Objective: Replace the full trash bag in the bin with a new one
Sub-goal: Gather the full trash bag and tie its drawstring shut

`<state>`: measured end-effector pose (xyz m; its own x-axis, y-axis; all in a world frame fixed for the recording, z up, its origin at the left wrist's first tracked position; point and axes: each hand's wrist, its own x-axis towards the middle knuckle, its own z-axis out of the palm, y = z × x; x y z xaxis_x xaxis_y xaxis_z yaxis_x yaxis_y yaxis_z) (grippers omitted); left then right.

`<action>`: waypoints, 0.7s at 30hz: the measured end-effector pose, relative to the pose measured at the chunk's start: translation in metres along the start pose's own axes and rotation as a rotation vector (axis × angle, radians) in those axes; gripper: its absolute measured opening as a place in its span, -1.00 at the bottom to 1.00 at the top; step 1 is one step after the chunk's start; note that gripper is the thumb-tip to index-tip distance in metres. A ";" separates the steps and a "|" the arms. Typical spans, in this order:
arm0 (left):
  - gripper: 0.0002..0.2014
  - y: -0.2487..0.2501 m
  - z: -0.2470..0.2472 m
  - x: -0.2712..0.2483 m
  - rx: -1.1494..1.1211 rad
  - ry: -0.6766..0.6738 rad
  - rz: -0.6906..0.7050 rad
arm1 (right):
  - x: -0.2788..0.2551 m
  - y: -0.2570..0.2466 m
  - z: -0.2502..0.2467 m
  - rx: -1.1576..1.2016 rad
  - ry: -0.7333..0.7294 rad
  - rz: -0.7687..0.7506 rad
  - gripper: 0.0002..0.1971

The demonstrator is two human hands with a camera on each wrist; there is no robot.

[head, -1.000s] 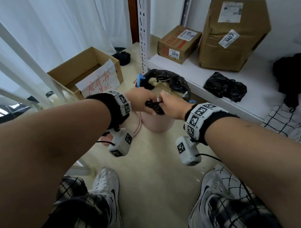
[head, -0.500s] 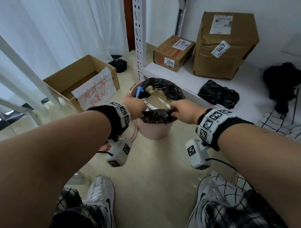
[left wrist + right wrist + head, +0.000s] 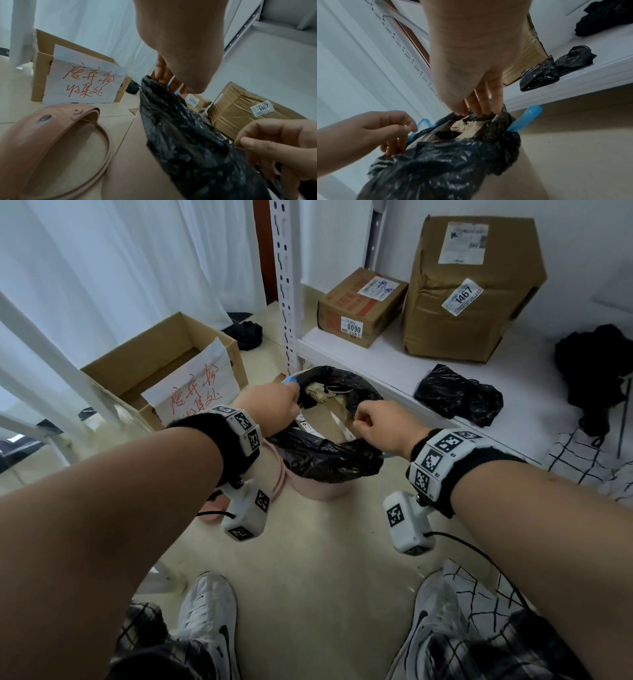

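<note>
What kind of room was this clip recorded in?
Probably a storeroom or parcel-handling corner. Sealed parcels with numbered labels sit on a white slotted-post rack, and an open cardboard box with a handwritten sign stands on the tiled floor beside the pink bin.

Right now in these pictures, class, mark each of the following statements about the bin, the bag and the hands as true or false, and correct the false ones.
1. Both hands grip the black trash bag at its rim. True: the left hand and the right hand each hold an edge.
2. The bag has been lifted clear of the pink bin. False: it still sits in the bin.
3. A crumpled black bag lies on the white shelf. True.
4. The box labelled 8090 stands on the floor. False: it is on the shelf.
5. The bag has blue drawstrings. True.
</note>
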<state>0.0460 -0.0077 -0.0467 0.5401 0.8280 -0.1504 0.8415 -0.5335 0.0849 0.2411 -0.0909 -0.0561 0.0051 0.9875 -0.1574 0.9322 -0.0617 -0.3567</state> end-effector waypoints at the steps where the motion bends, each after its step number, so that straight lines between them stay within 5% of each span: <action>1: -0.83 0.001 -0.001 0.004 -0.015 0.045 -0.004 | 0.005 0.003 0.000 0.005 0.050 0.012 -0.87; 5: -0.70 0.004 -0.002 0.030 -0.003 0.191 -0.038 | 0.028 0.017 -0.002 0.029 0.099 0.075 -0.71; 8: -0.58 0.008 0.002 0.052 -0.028 0.170 -0.115 | 0.044 0.024 -0.003 0.044 0.052 0.130 -0.57; 16: -0.56 0.002 0.012 0.084 -0.104 0.090 -0.238 | 0.062 0.042 0.016 0.074 0.080 0.293 -0.73; 21: -0.64 0.001 0.010 0.091 -0.173 0.034 -0.194 | 0.054 0.052 0.025 0.177 0.121 0.325 -0.83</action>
<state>0.0961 0.0656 -0.0706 0.3658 0.9189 -0.1478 0.9172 -0.3289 0.2249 0.2809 -0.0441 -0.1068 0.3421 0.9218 -0.1822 0.7980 -0.3874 -0.4617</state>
